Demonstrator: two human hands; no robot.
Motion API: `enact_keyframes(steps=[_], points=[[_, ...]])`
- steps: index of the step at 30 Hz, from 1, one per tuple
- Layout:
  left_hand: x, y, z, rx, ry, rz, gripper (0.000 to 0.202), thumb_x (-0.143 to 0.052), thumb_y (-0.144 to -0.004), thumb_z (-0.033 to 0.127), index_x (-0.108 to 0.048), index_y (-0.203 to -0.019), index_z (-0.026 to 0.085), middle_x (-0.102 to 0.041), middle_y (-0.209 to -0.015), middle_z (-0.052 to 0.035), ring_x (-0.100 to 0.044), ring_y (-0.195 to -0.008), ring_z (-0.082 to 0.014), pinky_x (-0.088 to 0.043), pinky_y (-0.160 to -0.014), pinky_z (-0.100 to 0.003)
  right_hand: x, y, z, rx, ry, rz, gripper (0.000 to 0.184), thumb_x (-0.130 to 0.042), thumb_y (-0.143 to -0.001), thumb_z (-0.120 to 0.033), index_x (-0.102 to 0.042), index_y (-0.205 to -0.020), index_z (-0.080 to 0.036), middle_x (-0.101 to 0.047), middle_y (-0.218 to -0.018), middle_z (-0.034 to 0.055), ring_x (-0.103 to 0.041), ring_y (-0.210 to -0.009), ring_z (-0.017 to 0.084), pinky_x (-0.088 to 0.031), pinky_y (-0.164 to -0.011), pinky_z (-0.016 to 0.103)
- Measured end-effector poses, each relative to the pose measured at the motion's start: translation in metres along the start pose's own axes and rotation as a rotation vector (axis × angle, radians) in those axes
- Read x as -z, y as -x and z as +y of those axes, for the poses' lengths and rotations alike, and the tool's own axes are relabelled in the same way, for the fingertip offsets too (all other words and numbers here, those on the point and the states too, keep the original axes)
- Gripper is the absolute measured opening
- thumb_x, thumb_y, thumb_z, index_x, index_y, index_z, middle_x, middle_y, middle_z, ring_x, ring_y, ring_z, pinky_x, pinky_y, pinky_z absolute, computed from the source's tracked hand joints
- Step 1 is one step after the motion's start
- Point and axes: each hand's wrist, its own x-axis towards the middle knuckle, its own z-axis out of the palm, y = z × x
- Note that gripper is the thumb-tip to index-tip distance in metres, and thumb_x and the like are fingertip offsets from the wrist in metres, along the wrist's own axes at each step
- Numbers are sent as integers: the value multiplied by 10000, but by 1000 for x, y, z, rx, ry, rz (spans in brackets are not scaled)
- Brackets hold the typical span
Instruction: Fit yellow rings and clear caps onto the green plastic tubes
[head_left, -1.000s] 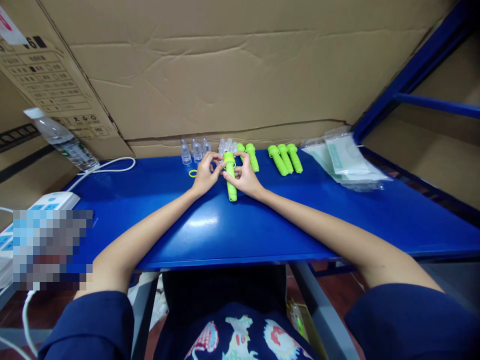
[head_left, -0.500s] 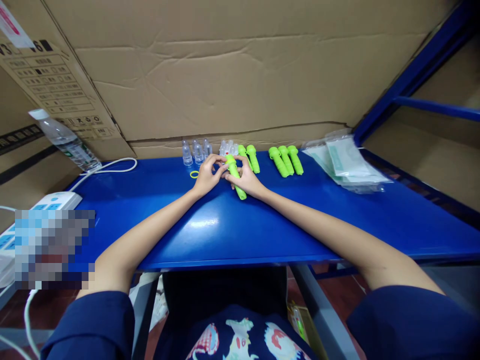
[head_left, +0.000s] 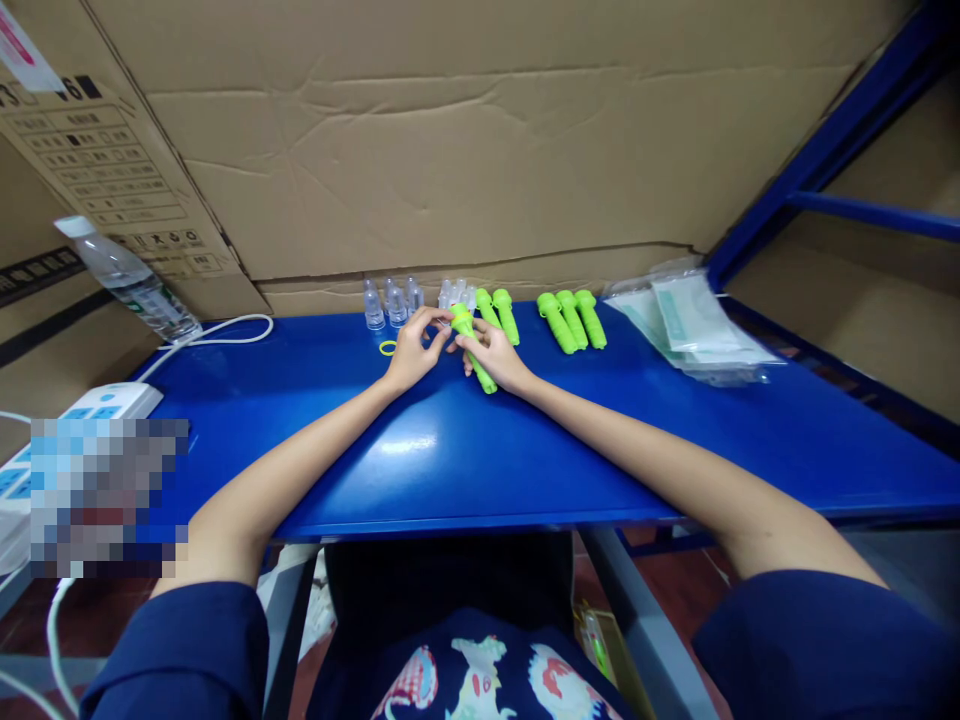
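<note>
So the right hand (head_left: 499,360) is closed around a lime-green, ribbed plastic tube with a wider head (head_left: 481,371), thumb across the body. The left hand (head_left: 412,350) is half curled, fingertips right up at the head end; can't tell if they're actually gripping. The tube's sitting between the two hands, over the shiny blue worktop (head_left: 420,470). Its long axis runs on a slant: head pointing away from the person and a bit left, narrow tail toward them and right. There's a thin yellow-green ring (head_left: 388,348) just beside the left hand, lying on the worktop.
</note>
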Motion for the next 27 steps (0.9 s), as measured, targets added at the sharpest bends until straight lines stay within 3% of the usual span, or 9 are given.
enact_keyframes(steps=[4,15,27], points=[[0,0,2,-15,5,8,147,-588,-932,269,-642,-1022,166,-679,-1017,-77,-646,-842,-141,-462,-673,-254,0,1,-1,3,30,1,423,-727,-784,-451,-506,-1021,-180,-721,-834,34,-555,-434,80,-511,-454,257],[1,0,4,-65,-7,12,266,-571,-954,395,-655,-1066,168,-658,-1037,-83,-627,-792,-128,-462,-650,-252,-5,5,-4,43,121,36,488,-693,-784,-418,-543,-1164,-151,-713,-840,41,-536,-450,79,-484,-429,233],[3,-1,4,-75,-48,10,285,-535,-975,417,-681,-1044,182,-653,-993,-76,-613,-854,-151,-481,-669,-258,-4,5,-1,100,211,56,429,-642,-812,-383,-549,-1179,-180,-708,-829,35,-555,-476,111,-508,-458,269]])
